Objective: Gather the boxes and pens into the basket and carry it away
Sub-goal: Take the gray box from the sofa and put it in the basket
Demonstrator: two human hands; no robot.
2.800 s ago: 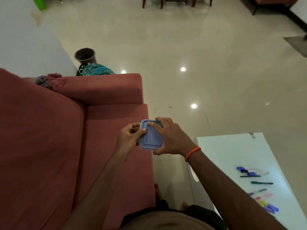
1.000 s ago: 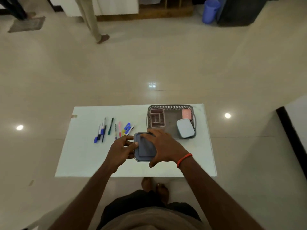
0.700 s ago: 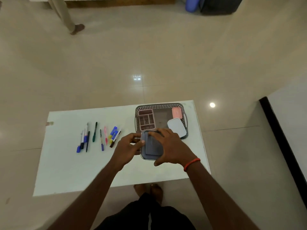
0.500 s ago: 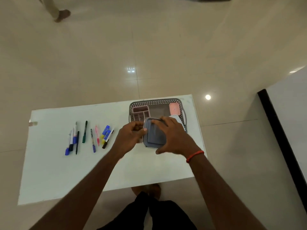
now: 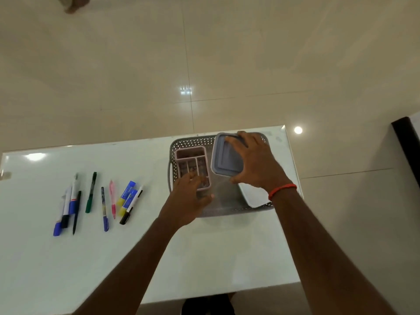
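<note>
A grey perforated basket [image 5: 181, 142] stands at the table's far right. My right hand [image 5: 254, 162] grips a blue-grey lidded box [image 5: 223, 159] over the basket's far right part. My left hand [image 5: 189, 198] hovers over the basket's near left side, fingers apart, holding nothing. Inside the basket lie a pink divided tray [image 5: 193, 167] and a white box [image 5: 254, 196], partly hidden under my right wrist. Several pens and markers [image 5: 100, 201] lie in a row on the table to the left.
The white glossy table [image 5: 204, 258] stands on a beige tiled floor. A dark-edged piece of furniture [image 5: 406, 142] is at the right. Another person's foot [image 5: 75, 3] shows at the top left.
I turned from the red sofa to the table with the blue-grey box. My left hand let go of it, and my right hand moved it over the basket's far right part.
</note>
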